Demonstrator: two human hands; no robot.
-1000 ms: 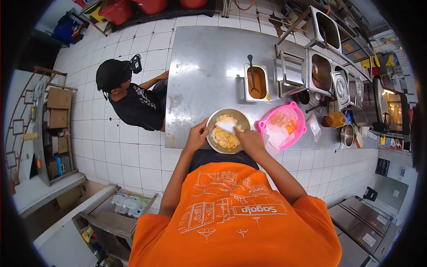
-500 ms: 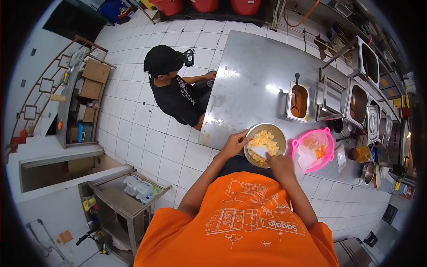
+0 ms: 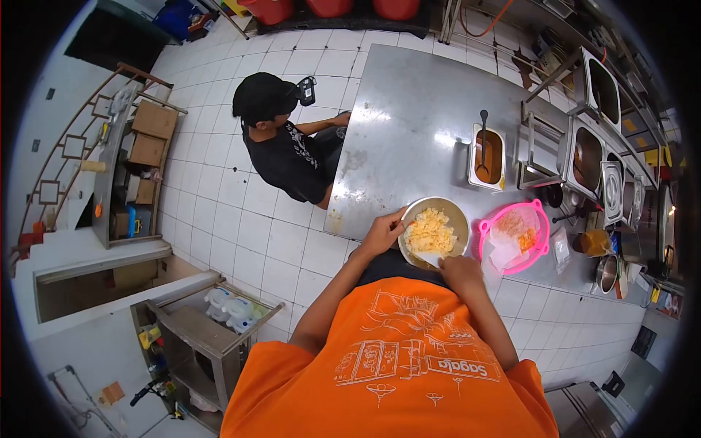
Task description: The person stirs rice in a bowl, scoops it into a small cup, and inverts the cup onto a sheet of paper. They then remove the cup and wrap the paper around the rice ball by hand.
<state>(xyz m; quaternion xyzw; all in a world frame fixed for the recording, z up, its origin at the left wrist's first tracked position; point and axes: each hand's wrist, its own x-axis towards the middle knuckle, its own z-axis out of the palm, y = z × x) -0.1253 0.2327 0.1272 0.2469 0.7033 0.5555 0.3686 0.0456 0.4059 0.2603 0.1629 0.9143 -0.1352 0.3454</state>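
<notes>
From here I see the left hand's (image 3: 384, 233) fingers closed on the bowl's (image 3: 463, 223) rim, just below centre frame, the right hand's (image 3: 461, 273) around a white spatula (image 3: 428, 258); the bowl seems to overhang the near edge, so a slipping grip could spill it; steel table (image 3: 409, 131), tiled floor (image 3: 241, 241) left, co-worker (image 3: 288, 157) upper left.

Your right hand (image 3: 461, 272) hides the handle of the white tool (image 3: 428, 258). The bowl (image 3: 466, 217) hides some fingers of your left hand (image 3: 385, 233). The bits in the pink basket (image 3: 482, 230) are too small for you to name. The top edge cuts off the red tubs (image 3: 328, 6); the bottom edge cuts your orange shirt (image 3: 394, 409).
</notes>
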